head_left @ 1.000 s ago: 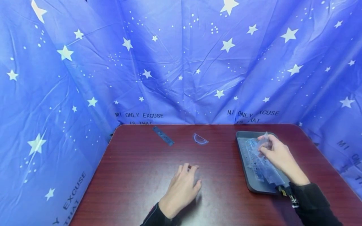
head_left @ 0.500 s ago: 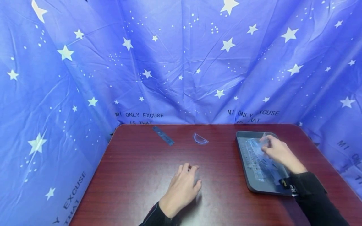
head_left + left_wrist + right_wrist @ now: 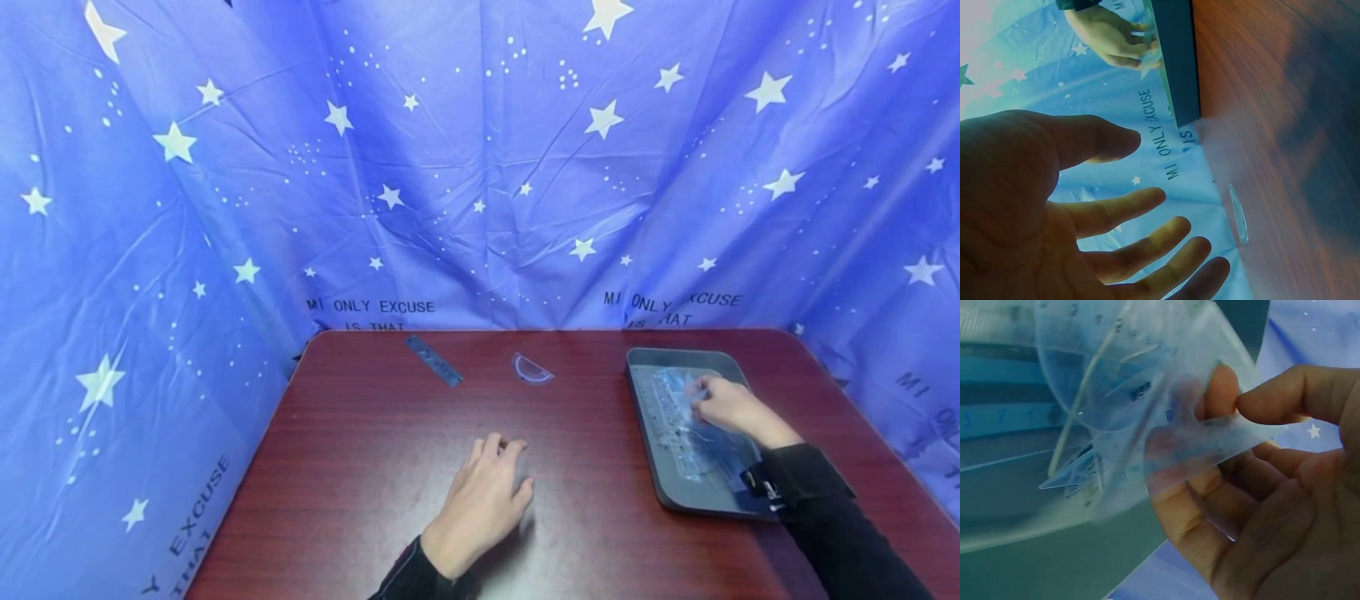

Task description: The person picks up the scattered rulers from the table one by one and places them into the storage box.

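Note:
My right hand is over the grey tray at the right of the table. Between its thumb and fingers it pinches a clear plastic set square, whose far part overlaps other clear drawing tools in the right wrist view. Among those tools are a rounded piece like a protractor and a strip with numbers. My left hand hovers near the table's middle, fingers loosely spread and holding nothing. The left wrist view also shows its palm bare.
Toward the back of the brown table lie a dark translucent ruler and a small clear protractor, apart from each other. A blue star-printed curtain hangs behind the table and along its sides.
My right hand has lowered slightly into the tray, taking the set square down from where it stood higher above the pile. The left hand stays in place.

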A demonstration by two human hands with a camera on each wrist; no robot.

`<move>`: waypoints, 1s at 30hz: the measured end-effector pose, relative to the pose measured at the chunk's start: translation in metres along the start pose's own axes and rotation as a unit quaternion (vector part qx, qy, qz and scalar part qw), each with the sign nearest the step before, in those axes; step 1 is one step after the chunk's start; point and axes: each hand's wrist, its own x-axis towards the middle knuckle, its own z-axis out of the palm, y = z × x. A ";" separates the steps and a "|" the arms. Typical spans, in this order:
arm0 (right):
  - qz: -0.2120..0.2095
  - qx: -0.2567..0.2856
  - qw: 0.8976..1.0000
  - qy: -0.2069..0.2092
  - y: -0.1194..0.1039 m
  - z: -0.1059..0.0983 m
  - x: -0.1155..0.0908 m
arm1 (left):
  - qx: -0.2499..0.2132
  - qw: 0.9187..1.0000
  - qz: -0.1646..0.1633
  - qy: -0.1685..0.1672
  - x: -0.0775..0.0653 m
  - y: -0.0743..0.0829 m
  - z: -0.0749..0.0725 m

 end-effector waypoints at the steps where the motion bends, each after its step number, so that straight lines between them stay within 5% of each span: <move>1: -0.001 -0.003 1.000 -0.003 0.004 0.002 0.003 | 0.001 1.000 0.001 0.001 0.000 0.000 0.000; 9: -0.030 -0.051 0.998 0.028 0.044 0.012 0.023 | 0.007 1.000 0.012 0.013 0.002 -0.002 -0.001; 22: -0.002 -0.054 0.998 0.012 0.006 -0.001 -0.005 | -0.008 1.000 -0.020 -0.004 0.012 -0.013 0.002; 30: -0.006 -0.037 0.999 0.016 0.002 -0.002 -0.015 | -0.039 0.998 -0.056 -0.015 0.033 -0.040 -0.004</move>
